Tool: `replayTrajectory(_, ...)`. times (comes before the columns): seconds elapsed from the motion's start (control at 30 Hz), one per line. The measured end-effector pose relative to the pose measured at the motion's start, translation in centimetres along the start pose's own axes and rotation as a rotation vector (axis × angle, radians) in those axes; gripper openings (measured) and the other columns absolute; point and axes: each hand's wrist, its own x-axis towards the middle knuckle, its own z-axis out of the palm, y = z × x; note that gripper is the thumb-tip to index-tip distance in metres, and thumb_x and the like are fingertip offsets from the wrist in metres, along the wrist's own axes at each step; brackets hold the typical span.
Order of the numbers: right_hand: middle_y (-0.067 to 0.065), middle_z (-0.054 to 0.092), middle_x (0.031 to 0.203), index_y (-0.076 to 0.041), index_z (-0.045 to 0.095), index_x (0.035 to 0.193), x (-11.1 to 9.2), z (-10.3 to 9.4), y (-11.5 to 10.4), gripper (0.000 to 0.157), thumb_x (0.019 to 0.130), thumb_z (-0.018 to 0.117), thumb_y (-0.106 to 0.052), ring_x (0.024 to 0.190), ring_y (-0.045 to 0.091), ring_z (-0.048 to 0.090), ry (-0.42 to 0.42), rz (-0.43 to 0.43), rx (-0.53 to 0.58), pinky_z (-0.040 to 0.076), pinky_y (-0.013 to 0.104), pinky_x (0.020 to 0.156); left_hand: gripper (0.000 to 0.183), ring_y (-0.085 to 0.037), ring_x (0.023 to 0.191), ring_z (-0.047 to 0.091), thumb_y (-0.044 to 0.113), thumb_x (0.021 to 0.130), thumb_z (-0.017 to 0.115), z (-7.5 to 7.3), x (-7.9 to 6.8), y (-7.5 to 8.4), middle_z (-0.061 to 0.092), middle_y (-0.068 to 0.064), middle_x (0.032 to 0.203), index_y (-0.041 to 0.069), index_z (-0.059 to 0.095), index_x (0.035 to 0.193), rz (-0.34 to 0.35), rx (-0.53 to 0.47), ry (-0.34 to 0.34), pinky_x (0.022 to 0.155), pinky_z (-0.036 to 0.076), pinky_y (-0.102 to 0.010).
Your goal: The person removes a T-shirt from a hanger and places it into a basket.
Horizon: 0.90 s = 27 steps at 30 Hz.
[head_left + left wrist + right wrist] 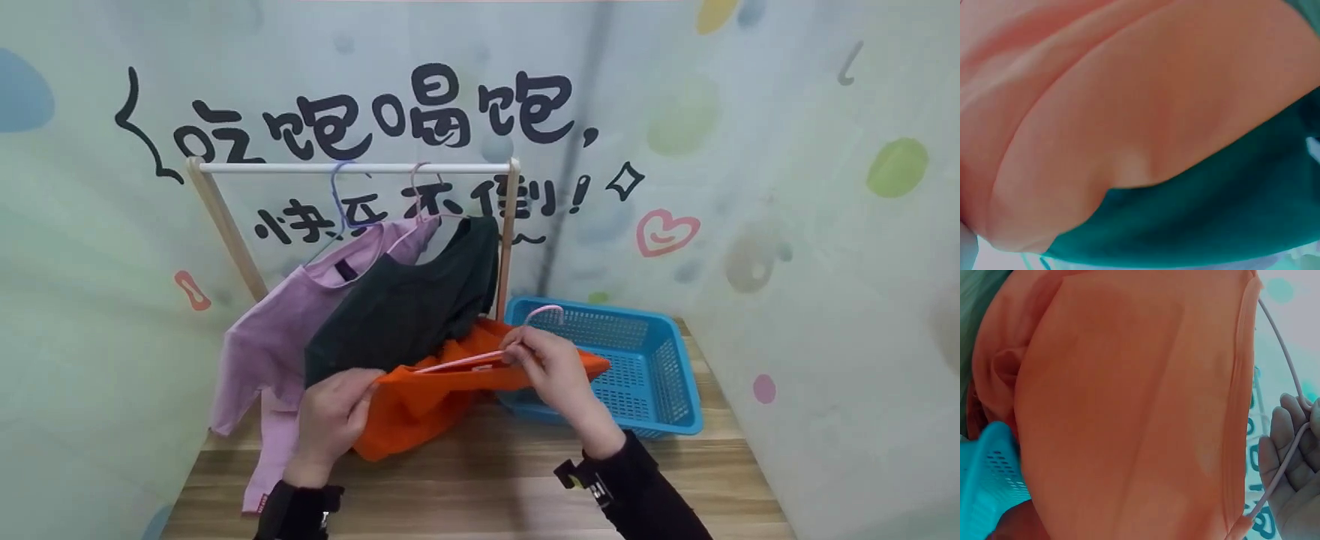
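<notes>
In front of the clothes rack (pixel 277 169), the left hand (pixel 334 411) pinches the edge of the orange garment (pixel 424 412); the right hand (pixel 553 364) pinches the pink hanger (pixel 461 361), partly inside it. On the rack hangs a lilac shirt (pixel 259 345), its red cuff label (pixel 262 503) too small for reading. On the wall (pixel 750 150) behind the rack is written “吃饱喝饱,” then, partly covered, what seems “快乐不倒!”

From my head (pixel 334 416)-side view, one camera looks forward and down over my left grip (pixel 334 416), right grip (pixel 553 367) and the counter (pixel 450 495). My left wrist camera sits very near the orange garment (pixel 424 412), the dark green garment (pixel 397 315) beyond it. My right wrist camera, also near, is turned sideways; it shares the blue basket (pixel 681 375), pink hanger (pixel 1283 465) and wall lettering (pixel 435 70) with the head view. All three catch the orange garment.
</notes>
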Motion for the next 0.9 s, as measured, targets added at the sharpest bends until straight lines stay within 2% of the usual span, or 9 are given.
replayTrajectory(0.13, 0.002, 0.069, 0.090, -0.009, 0.067, 0.098, -0.2, -1.3, -1.1, 0.006, 0.093, 0.065, -0.007, 0.079, 0.012, 0.065, 0.048, -0.055, -0.003, 0.057, 0.027, 0.073, 0.028, -0.024, 0.076, 0.069, 0.025, 0.101, 0.058, -0.5, 0.9, 0.3, 0.072, -0.008, 0.090, 0.002, 0.074, 0.098, 0.015, -0.032, 0.057, 0.089, 0.050, -0.022)
replayTrajectory(0.27, 0.006, 0.069, 0.090, -0.007, 0.066, 0.098, -0.4, -2.4, -1.7, 0.007, 0.092, 0.066, -0.003, 0.077, 0.014, 0.064, 0.088, -0.104, -0.023, 0.057, 0.029, 0.072, 0.027, -0.025, 0.075, 0.069, 0.024, 0.101, 0.059, -0.6, 1.5, 0.3, 0.073, -0.009, 0.090, 0.001, 0.074, 0.096, -0.011, -0.025, 0.105, 0.091, 0.049, -0.020)
replayTrajectory(0.37, 0.006, 0.069, 0.091, -0.006, 0.066, 0.098, -0.4, -2.8, -1.4, 0.008, 0.091, 0.066, -0.002, 0.077, 0.015, 0.065, 0.126, -0.093, -0.037, 0.057, 0.028, 0.073, 0.024, -0.026, 0.074, 0.069, 0.021, 0.099, 0.060, -0.6, 1.5, 0.0, 0.073, -0.009, 0.090, 0.002, 0.074, 0.096, -0.075, 0.006, 0.126, 0.090, 0.048, -0.018)
replayTrajectory(0.5, 0.002, 0.069, 0.093, -0.006, 0.066, 0.098, -0.6, -3.1, -0.7, 0.007, 0.092, 0.065, -0.003, 0.079, 0.014, 0.067, 0.204, -0.023, -0.045, 0.056, 0.028, 0.076, 0.008, -0.027, 0.074, 0.068, 0.003, 0.090, 0.067, -0.5, 1.1, -0.4, 0.073, -0.010, 0.090, 0.001, 0.072, 0.096, -0.207, 0.036, 0.135, 0.091, 0.045, -0.014)
replayTrajectory(0.57, 0.002, 0.069, 0.092, -0.005, 0.066, 0.098, -0.7, -3.2, -0.3, 0.006, 0.092, 0.064, -0.004, 0.080, 0.014, 0.067, 0.234, 0.004, -0.049, 0.056, 0.027, 0.077, 0.014, -0.028, 0.075, 0.067, -0.008, 0.084, 0.069, -0.3, 0.9, -0.5, 0.072, -0.011, 0.089, 0.001, 0.071, 0.095, -0.262, 0.046, 0.144, 0.091, 0.043, -0.012)
replayTrajectory(0.67, 0.002, 0.069, 0.088, -0.004, 0.065, 0.098, -0.8, -3.3, 0.2, 0.005, 0.094, 0.062, -0.006, 0.080, 0.014, 0.066, 0.286, 0.042, -0.045, 0.055, 0.026, 0.078, 0.016, -0.028, 0.074, 0.065, -0.012, 0.082, 0.069, -0.1, 0.7, -0.6, 0.071, -0.012, 0.088, 0.001, 0.070, 0.093, -0.323, 0.058, 0.158, 0.091, 0.043, -0.011)
replayTrajectory(0.73, 0.001, 0.068, 0.085, -0.004, 0.064, 0.099, -0.8, -3.5, 0.4, 0.005, 0.095, 0.061, -0.007, 0.079, 0.013, 0.066, 0.317, 0.065, -0.043, 0.055, 0.025, 0.078, 0.011, -0.026, 0.073, 0.064, -0.008, 0.086, 0.068, 0.1, 0.7, -0.7, 0.071, -0.011, 0.087, 0.001, 0.069, 0.093, -0.354, 0.062, 0.134, 0.088, 0.045, -0.013)
replayTrajectory(0.8, 0.000, 0.067, 0.083, -0.005, 0.063, 0.099, -0.8, -3.6, 0.6, 0.005, 0.096, 0.061, -0.009, 0.077, 0.012, 0.065, 0.324, 0.087, -0.046, 0.054, 0.024, 0.077, 0.005, -0.024, 0.073, 0.064, -0.002, 0.090, 0.067, 0.3, 0.7, -0.6, 0.070, -0.009, 0.086, 0.003, 0.069, 0.093, -0.387, 0.071, 0.077, 0.083, 0.050, -0.020)
replayTrajectory(0.9, -0.002, 0.067, 0.083, -0.006, 0.064, 0.099, -0.8, -3.5, 0.7, 0.007, 0.096, 0.061, -0.012, 0.078, 0.011, 0.064, 0.252, 0.100, -0.059, 0.054, 0.026, 0.076, 0.003, -0.023, 0.072, 0.063, 0.005, 0.093, 0.067, 0.6, 0.8, -0.4, 0.070, -0.008, 0.087, 0.005, 0.069, 0.095, -0.457, 0.073, -0.039, 0.076, 0.054, -0.035)
